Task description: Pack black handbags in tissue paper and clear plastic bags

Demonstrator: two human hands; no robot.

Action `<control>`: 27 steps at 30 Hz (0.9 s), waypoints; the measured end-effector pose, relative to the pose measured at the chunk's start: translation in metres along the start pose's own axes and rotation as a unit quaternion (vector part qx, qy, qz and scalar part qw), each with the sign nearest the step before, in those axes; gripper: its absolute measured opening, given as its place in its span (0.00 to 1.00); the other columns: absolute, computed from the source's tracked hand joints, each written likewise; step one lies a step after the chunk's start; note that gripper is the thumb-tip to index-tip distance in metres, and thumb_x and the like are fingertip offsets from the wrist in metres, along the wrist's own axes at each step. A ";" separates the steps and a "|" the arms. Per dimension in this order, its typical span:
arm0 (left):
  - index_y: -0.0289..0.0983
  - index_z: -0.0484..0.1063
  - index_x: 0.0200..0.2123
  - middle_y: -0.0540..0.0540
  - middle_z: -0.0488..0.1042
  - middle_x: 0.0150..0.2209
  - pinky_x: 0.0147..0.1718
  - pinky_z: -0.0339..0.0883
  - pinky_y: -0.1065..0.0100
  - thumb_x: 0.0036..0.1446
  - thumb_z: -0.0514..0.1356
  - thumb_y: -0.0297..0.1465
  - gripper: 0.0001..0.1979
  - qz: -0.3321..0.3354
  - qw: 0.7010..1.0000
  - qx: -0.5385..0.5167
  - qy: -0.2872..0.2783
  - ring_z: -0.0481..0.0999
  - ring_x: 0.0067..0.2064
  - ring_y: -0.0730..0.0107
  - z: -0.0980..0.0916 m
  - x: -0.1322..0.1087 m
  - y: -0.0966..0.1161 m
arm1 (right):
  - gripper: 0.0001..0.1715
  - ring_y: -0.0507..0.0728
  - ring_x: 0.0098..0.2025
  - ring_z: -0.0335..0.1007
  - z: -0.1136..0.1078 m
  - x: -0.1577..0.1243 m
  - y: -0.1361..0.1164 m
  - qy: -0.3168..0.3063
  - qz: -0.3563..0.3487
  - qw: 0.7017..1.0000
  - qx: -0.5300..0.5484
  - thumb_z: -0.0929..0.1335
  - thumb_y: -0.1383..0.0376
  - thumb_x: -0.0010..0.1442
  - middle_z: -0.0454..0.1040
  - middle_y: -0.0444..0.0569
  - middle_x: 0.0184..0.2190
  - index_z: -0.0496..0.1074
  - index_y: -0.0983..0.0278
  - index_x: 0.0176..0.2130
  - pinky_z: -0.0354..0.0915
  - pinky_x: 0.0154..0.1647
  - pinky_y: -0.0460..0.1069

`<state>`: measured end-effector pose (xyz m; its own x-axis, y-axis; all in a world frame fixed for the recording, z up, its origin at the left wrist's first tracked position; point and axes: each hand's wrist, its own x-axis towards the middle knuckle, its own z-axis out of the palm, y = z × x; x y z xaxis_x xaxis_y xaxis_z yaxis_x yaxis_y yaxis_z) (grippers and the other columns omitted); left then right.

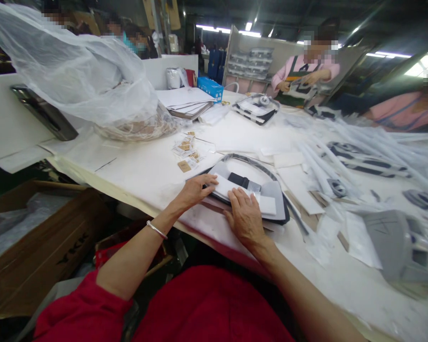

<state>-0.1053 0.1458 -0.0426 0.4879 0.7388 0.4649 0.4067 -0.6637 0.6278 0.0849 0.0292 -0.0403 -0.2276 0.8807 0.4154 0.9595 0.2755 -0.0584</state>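
A grey handbag [280, 192] with dark edging lies flat near the table's front edge, its curved handle [251, 160] pointing away from me. Across its body runs a white strip [267, 205], with a black strap piece [238, 179] beside it. My left hand [197, 189] rests at the bag's left end, thumb and forefinger apart by the end of the strip. Over the middle of the strip, my right hand [246, 216] lies with its fingers stretched out, the thumb by the bag's front edge. The bag's underside is hidden.
Small tags [187, 154] lie beyond my left hand. A big plastic bag [128, 95] and a dark flask [44, 111] stand at left. Wrapped white rolls [317, 166] and grey pieces [387, 242] cover the right. Below is a cardboard box [57, 256]. A co-worker [303, 76] works opposite.
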 end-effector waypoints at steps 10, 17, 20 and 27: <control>0.38 0.63 0.62 0.37 0.63 0.65 0.63 0.62 0.51 0.54 0.68 0.29 0.33 0.173 0.960 0.159 -0.151 0.62 0.66 0.55 -0.030 -0.016 -0.007 | 0.28 0.69 0.64 0.59 0.006 -0.003 -0.001 0.016 -0.006 1.000 0.003 0.67 0.67 0.64 0.68 0.58 0.62 0.64 0.60 0.62 0.49 0.63 0.68; 0.38 0.66 0.58 0.37 0.71 0.58 0.57 0.69 0.54 0.61 0.62 0.28 0.22 0.223 0.930 0.270 -0.113 0.71 0.60 0.55 -0.014 -0.027 0.026 | 0.26 0.65 0.65 0.59 -0.005 -0.016 0.036 0.001 -0.063 0.998 0.012 0.65 0.68 0.65 0.67 0.54 0.63 0.65 0.60 0.61 0.49 0.65 0.64; 0.40 0.67 0.57 0.39 0.72 0.56 0.52 0.73 0.56 0.65 0.57 0.28 0.17 0.202 0.931 0.296 -0.069 0.72 0.58 0.55 0.004 -0.041 0.046 | 0.24 0.63 0.65 0.58 -0.011 -0.026 0.051 0.000 -0.087 0.996 0.019 0.64 0.67 0.66 0.68 0.53 0.62 0.66 0.61 0.60 0.48 0.66 0.62; 0.40 0.66 0.59 0.42 0.72 0.58 0.52 0.72 0.59 0.65 0.57 0.30 0.19 0.205 0.926 0.308 -0.072 0.71 0.58 0.56 0.010 -0.049 0.040 | 0.21 0.65 0.66 0.57 -0.009 -0.028 0.042 -0.001 -0.050 0.999 0.006 0.62 0.69 0.67 0.69 0.53 0.61 0.68 0.63 0.58 0.45 0.66 0.64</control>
<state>-0.1052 0.0812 -0.0463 0.7794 0.4153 0.4691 0.5055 -0.8592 -0.0791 0.1325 0.0127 -0.0466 -0.3223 0.8491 0.4186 0.9299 0.3668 -0.0280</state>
